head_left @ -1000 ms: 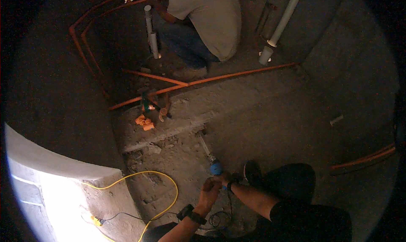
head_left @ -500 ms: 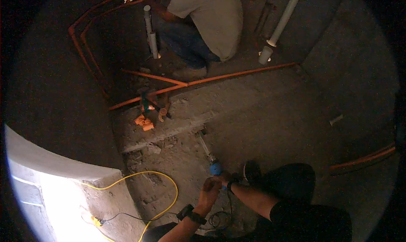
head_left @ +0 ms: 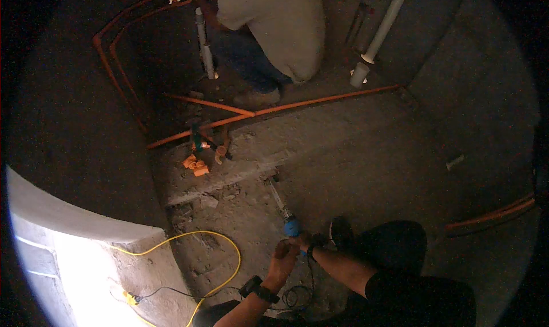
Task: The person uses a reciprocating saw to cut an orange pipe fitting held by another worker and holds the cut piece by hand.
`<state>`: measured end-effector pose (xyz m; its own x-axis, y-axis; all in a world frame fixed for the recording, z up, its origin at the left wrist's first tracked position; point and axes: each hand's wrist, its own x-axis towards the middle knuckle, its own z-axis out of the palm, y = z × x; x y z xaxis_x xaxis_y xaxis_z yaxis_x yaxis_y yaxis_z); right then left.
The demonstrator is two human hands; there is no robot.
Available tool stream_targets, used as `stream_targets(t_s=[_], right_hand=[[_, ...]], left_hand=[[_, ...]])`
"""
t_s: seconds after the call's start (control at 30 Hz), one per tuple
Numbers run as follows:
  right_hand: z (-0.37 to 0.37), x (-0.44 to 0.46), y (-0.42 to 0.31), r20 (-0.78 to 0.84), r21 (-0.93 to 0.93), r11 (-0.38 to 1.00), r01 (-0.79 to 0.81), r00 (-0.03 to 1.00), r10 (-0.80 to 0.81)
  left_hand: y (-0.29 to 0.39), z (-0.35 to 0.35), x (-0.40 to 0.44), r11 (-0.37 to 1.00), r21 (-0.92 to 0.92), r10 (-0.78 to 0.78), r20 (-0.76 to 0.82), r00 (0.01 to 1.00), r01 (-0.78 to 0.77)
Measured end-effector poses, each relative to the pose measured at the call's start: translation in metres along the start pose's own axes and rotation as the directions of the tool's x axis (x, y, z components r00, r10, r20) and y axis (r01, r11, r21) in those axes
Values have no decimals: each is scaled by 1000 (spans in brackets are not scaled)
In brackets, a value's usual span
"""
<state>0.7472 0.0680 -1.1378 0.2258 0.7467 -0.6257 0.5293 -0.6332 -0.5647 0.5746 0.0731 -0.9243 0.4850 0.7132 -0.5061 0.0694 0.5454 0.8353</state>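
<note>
A blue corded power tool (head_left: 292,228) with a long, narrow metal front end points away from me, close to the rough floor. My right hand (head_left: 305,242) is closed around its rear part. Beside it, my left hand (head_left: 284,250) has its fingers curled against the same part; the fingertips are partly hidden and dim. A dark cord (head_left: 312,275) runs from the tool and lies coiled on the floor below my hands.
A co-worker (head_left: 280,30) crouches at the back by an upright grey pipe (head_left: 204,44). Orange pipes (head_left: 286,106) cross the floor ahead. Orange fittings (head_left: 197,166) lie near a hammer (head_left: 221,151). A yellow cable (head_left: 238,255) loops at left. My shoe (head_left: 341,232) is right of the tool.
The co-worker's upper body has shifted slightly left. My hands and the blue tool have stayed almost still.
</note>
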Motion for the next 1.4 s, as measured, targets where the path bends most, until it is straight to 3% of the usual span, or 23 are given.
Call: stream_targets(t_s=[0.17, 0.6, 0.7, 0.73, 0.77, 0.8, 0.83, 0.87, 0.9, 0.97, 1.1, 1.17, 1.2, 1.27, 1.3, 1.37, 1.4], right_hand=[[-2, 1, -1, 0, 0, 1000, 1, 1000, -1], [-1, 0, 1, 6, -15, 1000, 2, 1000, -2], [2, -1, 5, 3, -17, 1000, 11, 1000, -11], [2, 0, 6, 0, -24, 1000, 16, 1000, -16], [3, -2, 6, 3, -27, 1000, 15, 1000, -15], [2, -2, 8, 2, -31, 999, 13, 1000, -13], [4, -1, 9, 1, -35, 999, 17, 1000, -17], [7, 0, 14, 5, -39, 999, 14, 1000, -14], [8, -1, 12, 4, -45, 999, 17, 1000, -17], [7, -1, 17, 0, -47, 999, 15, 1000, -15], [4, -5, 17, -4, -64, 998, 16, 1000, -16], [5, -6, 17, -3, -64, 998, 16, 1000, -16], [5, -6, 19, -5, -65, 998, 17, 1000, -17], [9, -6, 24, -10, -59, 998, 25, 1000, -25], [9, -6, 24, -10, -58, 998, 26, 1000, -27], [9, -5, 22, -9, -59, 998, 31, 999, -32], [9, -4, 22, -6, -62, 998, 30, 1000, -31]], left_hand=[[28, 5, -18, 995, -38, 89, -13, 996, -89], [11, 7, -9, 991, -116, 67, -20, 998, -69], [-13, 0, 1, 980, -67, 190, 39, 981, -187], [-31, -3, 13, 753, 391, 548, 73, 833, -530], [-44, -3, 15, 253, 716, 761, 268, 591, -651], [-26, 2, 0, 274, 720, 753, 252, 608, -637], [-5, 6, -11, 759, 388, 550, 47, 834, -523], [10, 8, -18, 971, -82, 224, -9, 975, -224], [0, 8, -13, 974, -88, 209, -23, 978, -210], [-29, 7, 2, 917, 237, 340, -47, 939, -321], [-16, 2, -9, 992, 57, 117, -20, 993, -115], [-45, -1, -3, 886, 23, 462, 20, 887, -462], [-35, 1, -5, 893, 17, 449, 17, 893, -450], [-25, 5, -4, 968, 178, 179, 3, 984, -177], [-39, 5, 0, 970, 174, 169, 2, 986, -167], [-69, 6, 12, 839, 229, 515, -38, 857, -494], [-51, 9, 5, 842, 227, 511, -41, 859, -490]])
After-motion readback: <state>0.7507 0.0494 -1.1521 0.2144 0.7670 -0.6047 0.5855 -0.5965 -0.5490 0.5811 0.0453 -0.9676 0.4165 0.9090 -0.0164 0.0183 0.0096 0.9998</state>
